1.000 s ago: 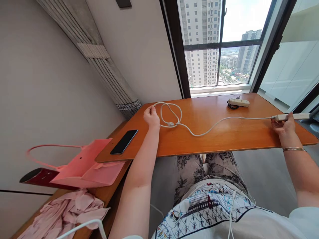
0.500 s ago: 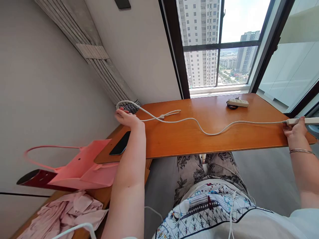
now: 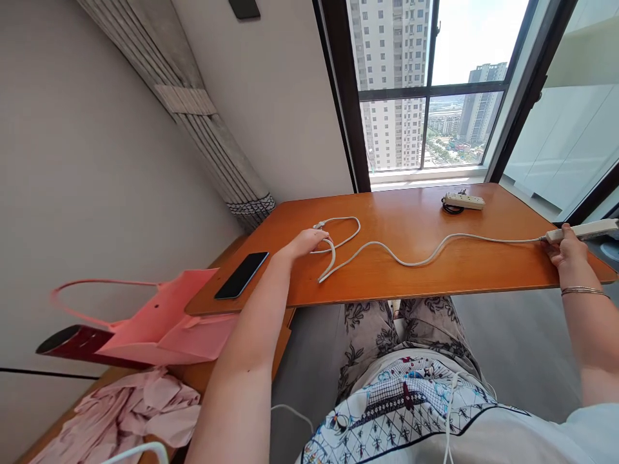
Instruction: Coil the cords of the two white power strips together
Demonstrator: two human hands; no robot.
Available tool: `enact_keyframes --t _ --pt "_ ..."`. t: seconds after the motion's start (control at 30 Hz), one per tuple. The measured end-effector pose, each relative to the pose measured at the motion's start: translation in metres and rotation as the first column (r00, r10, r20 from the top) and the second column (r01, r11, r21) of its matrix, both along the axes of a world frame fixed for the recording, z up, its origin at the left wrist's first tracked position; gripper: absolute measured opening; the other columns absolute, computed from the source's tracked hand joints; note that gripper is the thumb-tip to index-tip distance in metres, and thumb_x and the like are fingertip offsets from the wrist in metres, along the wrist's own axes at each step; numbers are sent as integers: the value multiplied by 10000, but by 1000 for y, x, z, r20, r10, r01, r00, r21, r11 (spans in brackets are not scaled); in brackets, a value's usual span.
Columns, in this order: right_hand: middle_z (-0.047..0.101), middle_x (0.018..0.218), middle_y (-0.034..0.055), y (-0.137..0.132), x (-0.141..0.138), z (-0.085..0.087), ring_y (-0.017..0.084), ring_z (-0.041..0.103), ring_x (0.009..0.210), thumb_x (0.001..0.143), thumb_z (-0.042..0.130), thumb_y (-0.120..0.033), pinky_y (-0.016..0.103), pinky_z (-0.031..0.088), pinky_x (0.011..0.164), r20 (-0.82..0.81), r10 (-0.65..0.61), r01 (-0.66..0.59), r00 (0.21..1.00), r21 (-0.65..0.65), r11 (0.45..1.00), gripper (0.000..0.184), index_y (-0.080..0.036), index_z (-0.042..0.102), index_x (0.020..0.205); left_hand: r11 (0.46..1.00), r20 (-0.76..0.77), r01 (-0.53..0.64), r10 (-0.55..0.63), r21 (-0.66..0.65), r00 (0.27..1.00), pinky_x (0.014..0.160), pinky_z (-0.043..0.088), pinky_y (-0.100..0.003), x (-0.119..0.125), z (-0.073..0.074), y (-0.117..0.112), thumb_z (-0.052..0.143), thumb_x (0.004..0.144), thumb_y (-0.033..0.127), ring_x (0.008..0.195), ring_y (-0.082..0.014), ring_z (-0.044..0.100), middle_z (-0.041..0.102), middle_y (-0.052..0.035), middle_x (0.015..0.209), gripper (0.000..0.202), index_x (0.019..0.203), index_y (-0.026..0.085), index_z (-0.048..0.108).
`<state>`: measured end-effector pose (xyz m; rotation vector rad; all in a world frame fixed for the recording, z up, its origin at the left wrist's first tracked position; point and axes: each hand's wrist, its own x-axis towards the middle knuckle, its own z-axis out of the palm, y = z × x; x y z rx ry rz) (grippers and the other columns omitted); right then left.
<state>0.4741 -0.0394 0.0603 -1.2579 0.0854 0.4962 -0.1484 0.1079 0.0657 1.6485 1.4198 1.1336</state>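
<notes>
A white power strip [image 3: 594, 229] is in my right hand [image 3: 569, 250], which is closed round its cord end at the table's right edge. From there its white cord [image 3: 416, 263] runs in waves leftward over the orange-brown table [image 3: 387, 216]. My left hand [image 3: 308, 242] is over the left part of the table, its fingers closed on the cord, which bends sharply just right of them. The plug end [image 3: 319, 225] of the cord lies just beyond my fingers, beside a loose loop. My left fingertips are partly hidden by the hand.
A second, smaller power strip [image 3: 464, 201] with a black cord lies near the window. A black phone [image 3: 242, 275] lies left of my left forearm. Past the table's left edge are a pink bag [image 3: 169, 322] and crumpled pink cloth [image 3: 130, 412].
My left hand has moved right and down from beyond the table's left end, bringing the cord with it and uncovering the phone. The right hand has shifted slightly, and the strip now tilts more.
</notes>
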Motion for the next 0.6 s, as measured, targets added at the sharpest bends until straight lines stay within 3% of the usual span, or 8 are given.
enact_keyframes --t 0.1,0.17,0.23,0.33,0.43,0.6 --pt "547 690 -61 0 0 -2 64 564 541 926 548 -83 101 530 450 25 33 -33 999 1 999 199 -190 453 787 997 -324 70 -58 24 944 484 408 -271 11 -12 6 731 626 346 482 -182 542 585 -13 533 184 531 244 611" --pt "552 698 -53 0 2 -4 70 569 558 908 544 -61 107 535 455 44 47 -47 998 -6 999 193 -187 458 790 992 -548 112 -66 52 834 520 436 -261 19 -20 9 738 594 384 547 -195 598 642 -32 589 216 514 249 590" --pt "562 716 -44 2 4 -7 77 571 575 899 554 -63 123 546 465 65 57 -57 996 -13 998 174 -184 473 803 994 -688 110 -80 0 721 579 469 -268 26 -27 12 740 565 388 640 -224 650 703 -73 684 220 521 237 586" --pt "573 755 -29 4 8 -11 84 578 608 892 577 -71 177 595 532 100 66 -64 993 -29 998 139 -176 507 834 997 -766 25 -69 -68 639 711 517 -326 32 -29 15 716 608 394 794 -286 697 748 -138 837 207 613 203 634" --pt "582 788 -16 6 10 -15 96 594 632 887 603 -78 253 639 633 130 88 -82 988 -53 995 117 -168 532 869 993 -839 -69 -47 -100 541 842 522 -411 29 -26 17 618 761 400 957 -333 699 744 -176 1031 244 794 174 706" --pt "600 835 -1 6 9 -18 116 621 647 871 647 -100 293 647 720 174 142 -124 975 -107 986 133 -172 538 893 963 -920 -267 138 38 366 985 437 -514 3 -17 11 446 923 293 1234 -417 571 582 -289 1327 372 1101 90 702"
